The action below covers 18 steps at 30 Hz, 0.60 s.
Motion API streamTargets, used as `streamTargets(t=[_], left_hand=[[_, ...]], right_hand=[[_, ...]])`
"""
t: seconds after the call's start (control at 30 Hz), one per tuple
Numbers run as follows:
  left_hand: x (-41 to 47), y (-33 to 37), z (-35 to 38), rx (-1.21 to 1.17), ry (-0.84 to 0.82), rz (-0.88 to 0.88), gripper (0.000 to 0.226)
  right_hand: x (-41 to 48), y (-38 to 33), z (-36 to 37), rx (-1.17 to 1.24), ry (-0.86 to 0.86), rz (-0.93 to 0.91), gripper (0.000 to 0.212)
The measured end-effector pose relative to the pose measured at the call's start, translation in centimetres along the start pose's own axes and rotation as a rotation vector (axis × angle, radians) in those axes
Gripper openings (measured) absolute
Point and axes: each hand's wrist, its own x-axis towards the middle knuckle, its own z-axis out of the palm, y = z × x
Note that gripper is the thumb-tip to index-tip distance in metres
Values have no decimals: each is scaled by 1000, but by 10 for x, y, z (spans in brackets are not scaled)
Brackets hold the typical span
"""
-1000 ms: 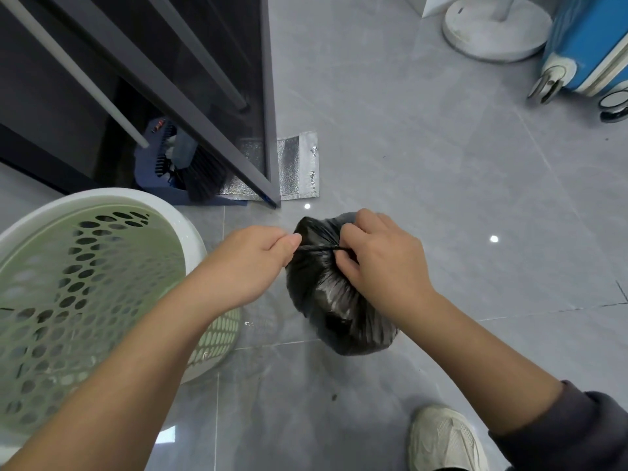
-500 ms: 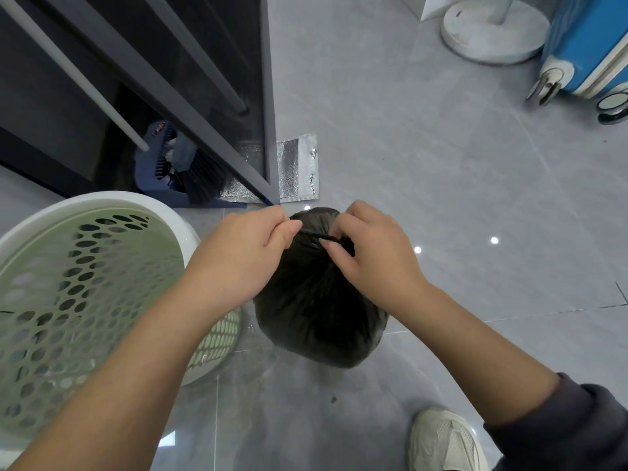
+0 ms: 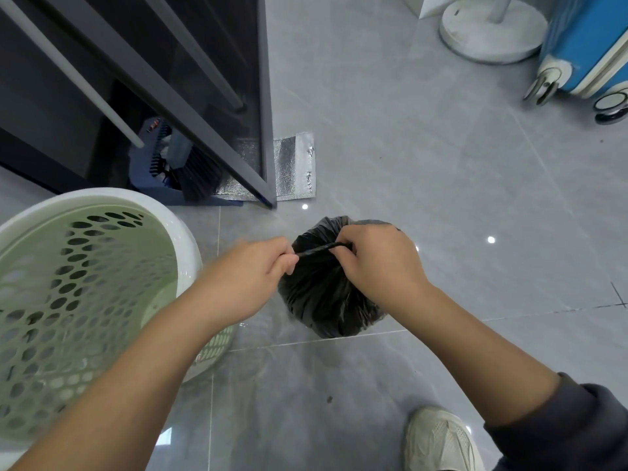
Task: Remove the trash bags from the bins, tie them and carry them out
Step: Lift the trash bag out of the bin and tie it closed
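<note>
A full black trash bag [image 3: 326, 300] hangs just above the grey tiled floor in the middle of the view. My left hand [image 3: 253, 277] pinches one end of a twisted black strand of the bag's neck. My right hand [image 3: 377, 263] grips the other end, and the strand is stretched taut between them over the bag's top. The pale green perforated bin [image 3: 85, 300] with a white rim stands at the left, with no bag in it.
A dark glass door frame [image 3: 265, 130] rises behind the bag, with a blue dustpan and broom [image 3: 170, 168] and a silver foil pouch [image 3: 294, 164] at its foot. A white stand base [image 3: 489, 32] and blue suitcase [image 3: 584, 45] sit far right. My shoe [image 3: 438, 440] is at the bottom.
The bag swung toward the bin and back to the right. My hands have drawn apart, stretching the twisted strand longer between them.
</note>
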Motion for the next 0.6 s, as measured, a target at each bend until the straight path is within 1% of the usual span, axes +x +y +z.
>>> streamTargets(t=[0.1,0.2,0.23,0.3,0.4,0.43,0.53,0.6], left_hand=[[-1,0,22,-18,-47,38,21],[-4,7,50,6,-39,69,22],[-5,10,57,20,-24,76,23],[-6,15,68,60,15,100,25],[-7,18,79,208,92,148,30],[-8,18,83,250,124,189,32],[-8,14,92,304,179,253,30],[-8,13,97,288,129,248,26]], right_hand=[[6,6,1,151,-37,152,17],[10,10,1,356,-90,296,28],[10,10,-1,422,-121,331,29],[8,9,-5,559,-207,398,25],[7,8,-13,830,-334,547,10],[7,8,-16,916,-379,598,8],[8,7,-17,1105,-470,731,9],[7,7,-16,1137,-471,757,12]])
